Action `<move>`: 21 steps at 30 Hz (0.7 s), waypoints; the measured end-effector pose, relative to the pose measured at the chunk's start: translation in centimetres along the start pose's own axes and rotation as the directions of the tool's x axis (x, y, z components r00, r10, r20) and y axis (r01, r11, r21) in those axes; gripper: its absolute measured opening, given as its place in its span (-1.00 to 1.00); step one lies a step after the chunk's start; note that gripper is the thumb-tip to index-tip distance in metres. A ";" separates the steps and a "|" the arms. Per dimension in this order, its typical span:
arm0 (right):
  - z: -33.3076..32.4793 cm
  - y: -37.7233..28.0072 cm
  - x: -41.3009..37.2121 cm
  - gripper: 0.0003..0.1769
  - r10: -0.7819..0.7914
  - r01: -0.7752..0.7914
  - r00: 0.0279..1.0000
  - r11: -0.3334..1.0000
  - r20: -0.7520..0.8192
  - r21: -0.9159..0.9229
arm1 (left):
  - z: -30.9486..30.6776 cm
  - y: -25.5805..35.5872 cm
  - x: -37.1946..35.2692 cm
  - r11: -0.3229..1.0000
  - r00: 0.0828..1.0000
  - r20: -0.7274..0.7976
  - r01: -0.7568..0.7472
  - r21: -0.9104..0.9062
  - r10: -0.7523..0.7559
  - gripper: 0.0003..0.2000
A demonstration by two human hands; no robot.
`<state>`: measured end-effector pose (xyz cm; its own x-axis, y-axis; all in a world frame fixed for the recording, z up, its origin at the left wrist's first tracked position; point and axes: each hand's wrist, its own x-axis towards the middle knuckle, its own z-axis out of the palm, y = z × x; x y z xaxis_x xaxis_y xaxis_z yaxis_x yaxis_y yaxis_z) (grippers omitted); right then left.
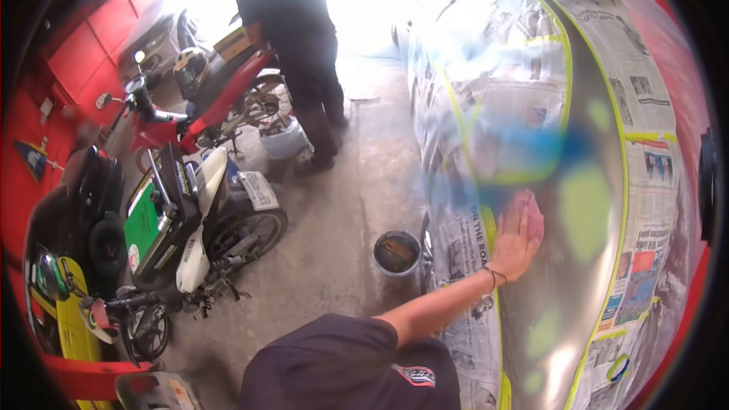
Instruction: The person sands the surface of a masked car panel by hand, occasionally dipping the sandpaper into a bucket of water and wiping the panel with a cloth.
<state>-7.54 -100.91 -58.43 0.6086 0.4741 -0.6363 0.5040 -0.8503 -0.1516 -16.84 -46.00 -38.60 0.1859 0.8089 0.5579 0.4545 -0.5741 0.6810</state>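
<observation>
My left hand [518, 239] has its fingers open, laid flat w/ pink cloth [536, 219] at their tips, on the panel [531, 300]. Just L of them, taped newspaper [477, 239]; farther L, bucket [397, 272] on floor [326, 258], then motorbike [191, 260] & standing person [296, 30].

Runs as a grey, stained concrete floor [345, 235] through the middle of the view, brightly lit at the far end. Carries an upright round grey bucket [396, 252] with dark, unclear contents, well apart from a black-and-white motorcycle [199, 216]. Also supports, farther off, a red motorcycle [228, 102], plus a person in dark clothes [300, 38], standing beside a pale, bulky object [285, 138] too blurred to identify.
</observation>
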 end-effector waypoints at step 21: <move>1.0 3.7 -3.6 -0.41 0.128 -0.129 0.992 0.990 0.020 0.060 | -2.9 -2.1 2.9 0.990 0.970 0.245 0.029 -0.136 0.006 -0.15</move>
<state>-8.43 -105.98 -57.47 0.6560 0.3564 -0.6653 0.3836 -0.9166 -0.1127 -19.74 -42.80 -37.02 0.3960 0.8121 0.4286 0.3369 -0.5626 0.7550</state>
